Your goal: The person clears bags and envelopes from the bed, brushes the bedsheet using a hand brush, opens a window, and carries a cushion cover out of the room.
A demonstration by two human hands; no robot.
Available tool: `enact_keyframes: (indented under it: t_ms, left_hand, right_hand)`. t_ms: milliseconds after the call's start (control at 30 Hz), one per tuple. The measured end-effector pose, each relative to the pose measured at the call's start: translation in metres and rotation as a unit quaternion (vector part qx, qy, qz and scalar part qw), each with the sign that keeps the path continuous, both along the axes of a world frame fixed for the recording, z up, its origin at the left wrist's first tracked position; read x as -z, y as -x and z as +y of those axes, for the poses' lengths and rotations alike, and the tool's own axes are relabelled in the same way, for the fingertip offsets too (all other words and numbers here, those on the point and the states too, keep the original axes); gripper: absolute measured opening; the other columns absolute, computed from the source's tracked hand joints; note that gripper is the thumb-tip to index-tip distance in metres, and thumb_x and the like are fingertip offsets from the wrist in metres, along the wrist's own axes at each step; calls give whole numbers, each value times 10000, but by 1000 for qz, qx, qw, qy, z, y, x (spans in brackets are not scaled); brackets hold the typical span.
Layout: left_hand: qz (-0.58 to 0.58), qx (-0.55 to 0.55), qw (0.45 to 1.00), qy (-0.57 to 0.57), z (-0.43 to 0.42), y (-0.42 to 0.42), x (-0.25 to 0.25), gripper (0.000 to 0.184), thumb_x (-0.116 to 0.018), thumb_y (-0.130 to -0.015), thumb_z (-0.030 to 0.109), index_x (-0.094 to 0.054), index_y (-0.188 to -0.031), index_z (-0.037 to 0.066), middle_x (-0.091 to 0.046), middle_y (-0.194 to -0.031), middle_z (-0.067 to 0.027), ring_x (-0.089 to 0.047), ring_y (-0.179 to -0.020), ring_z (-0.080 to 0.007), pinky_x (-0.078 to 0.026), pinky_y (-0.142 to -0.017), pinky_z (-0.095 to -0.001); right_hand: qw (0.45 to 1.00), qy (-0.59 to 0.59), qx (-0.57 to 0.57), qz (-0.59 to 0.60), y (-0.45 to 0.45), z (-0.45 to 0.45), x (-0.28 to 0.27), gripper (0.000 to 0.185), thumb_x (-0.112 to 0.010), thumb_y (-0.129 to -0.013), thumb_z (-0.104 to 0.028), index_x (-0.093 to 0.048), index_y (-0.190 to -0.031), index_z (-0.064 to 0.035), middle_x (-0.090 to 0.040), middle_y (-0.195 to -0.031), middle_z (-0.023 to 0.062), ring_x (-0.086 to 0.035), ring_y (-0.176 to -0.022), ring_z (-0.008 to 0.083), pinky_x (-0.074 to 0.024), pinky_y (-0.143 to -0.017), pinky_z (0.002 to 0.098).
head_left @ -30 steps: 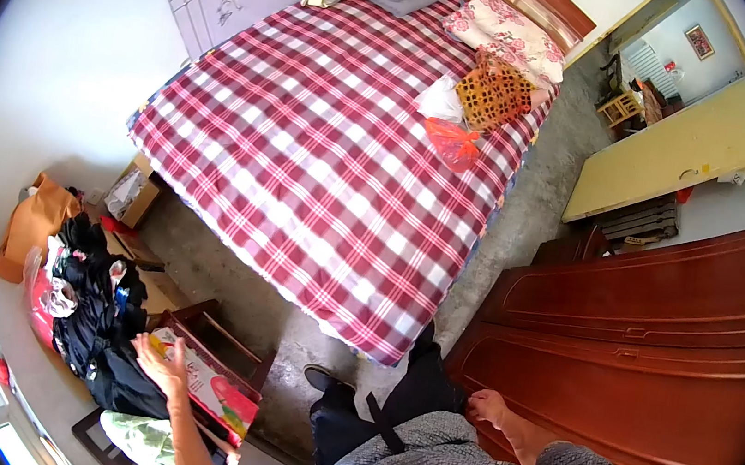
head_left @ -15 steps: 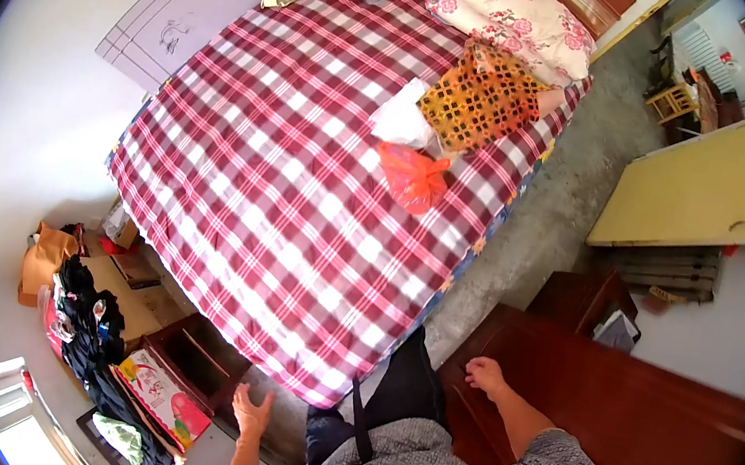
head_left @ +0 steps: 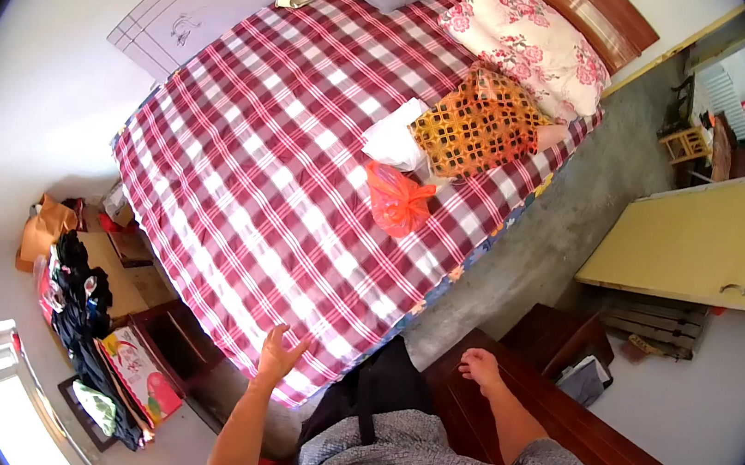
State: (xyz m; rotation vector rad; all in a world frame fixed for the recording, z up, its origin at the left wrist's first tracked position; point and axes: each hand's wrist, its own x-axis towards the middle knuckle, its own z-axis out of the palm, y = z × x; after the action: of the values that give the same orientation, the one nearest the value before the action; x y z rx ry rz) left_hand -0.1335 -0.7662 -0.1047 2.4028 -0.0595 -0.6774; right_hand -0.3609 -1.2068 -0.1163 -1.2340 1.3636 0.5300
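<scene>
Checked bedcover (head_left: 290, 222) spread wide, and there's the left hand (head_left: 279, 359) over its near edge, fingers apart, holding nothing; contact, can't tell! A light, flat palm would suit that soft cloth, clear of the red bag (head_left: 398, 200). Right hand (head_left: 479, 369) curls loosely by the wooden wardrobe (head_left: 588, 442), grip unclear.

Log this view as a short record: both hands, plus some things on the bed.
Left hand: empty, spread, over the near edge of the red-and-white checked cloth bedcover; contact unclear
Right hand: loosely bent, apparently empty, near the glossy red-brown wooden wardrobe; contact unclear
Nearest bed item: knotted orange-red plastic bag
Beside it: white bundle, orange-and-black patterned cloth
Farther back: white fabric pillow with pink flowers
</scene>
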Motion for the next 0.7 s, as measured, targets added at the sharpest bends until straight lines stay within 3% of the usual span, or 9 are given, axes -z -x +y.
enact_keyframes:
  t_ms: [233, 333, 400, 467, 533, 600, 700]
  left_hand:
    - [22, -16, 1000, 8, 19, 42, 15, 685, -795, -799, 446, -595, -1235, -43, -625, -1241, -244, -570, -1202, -390, -455, -1032, -447]
    - [89, -23, 994, -50, 50, 77, 21, 727, -785, -797, 480, -589, -1264, -41, -619, -1261, -248, -567, -1216, -378, -447, -1043, -437]
    - [161, -67, 980, -92, 72, 103, 26, 755, -774, -794, 517, -598, -1268, -43, -623, -1261, -250, -577, -1206, -364, -452, -1034, -429]
    - [200, -136, 962, -125, 98, 130, 27, 751, -767, -793, 544, -624, -1238, -43, -646, -1226, -244, -609, -1165, -347, -476, -1000, -417]
    - [238, -221, 934, -146, 125, 168, 29, 730, -765, -797, 554, -648, -1208, -38, -672, -1184, -235, -639, -1120, -328, -502, -960, -401]
    - [259, -268, 916, -147, 125, 180, 27, 718, -766, -800, 554, -657, -1197, -35, -682, -1165, -231, -651, -1100, -318, -513, -942, -394]
    - [263, -295, 903, -170, 100, 183, 2, 714, -772, -803, 541, -648, -1216, -29, -685, -1158, -231, -652, -1106, -309, -515, -940, -387]
  right_hand:
    - [1000, 1, 13, 13, 27, 15, -6, 230, -656, -934, -163, -616, -1130, -51, -663, -991, 75, -672, -850, 194, -567, -699, 336]
    - [999, 11, -28, 24, 6, 11, 26, 355, -691, -912, -183, -581, -1212, -30, -660, -1017, 92, -668, -856, 190, -566, -698, 342]
    - [993, 12, -118, -11, -25, -8, 64, 560, -754, -868, -259, -525, -1308, 1, -647, -1072, 115, -658, -821, 189, -563, -675, 329]
    - [954, 129, -268, -29, -50, -20, 125, 806, -818, -795, -353, -452, -1399, 35, -608, -1252, 188, -665, -999, 268, -562, -819, 367]
    - [936, 162, -292, -109, -119, -32, 151, 962, -841, -747, -424, -391, -1446, 59, -507, -1413, 262, -551, -1264, 343, -464, -1033, 403]
    - [926, 163, -308, -147, -199, -40, 140, 1042, -837, -726, -485, -358, -1466, 72, -405, -1498, 302, -380, -1423, 376, -319, -1161, 429]
    - [858, 280, -385, -192, -291, -45, 155, 1110, -841, -677, -539, -341, -1469, 57, -430, -1463, 305, -447, -1352, 420, -364, -1130, 460]
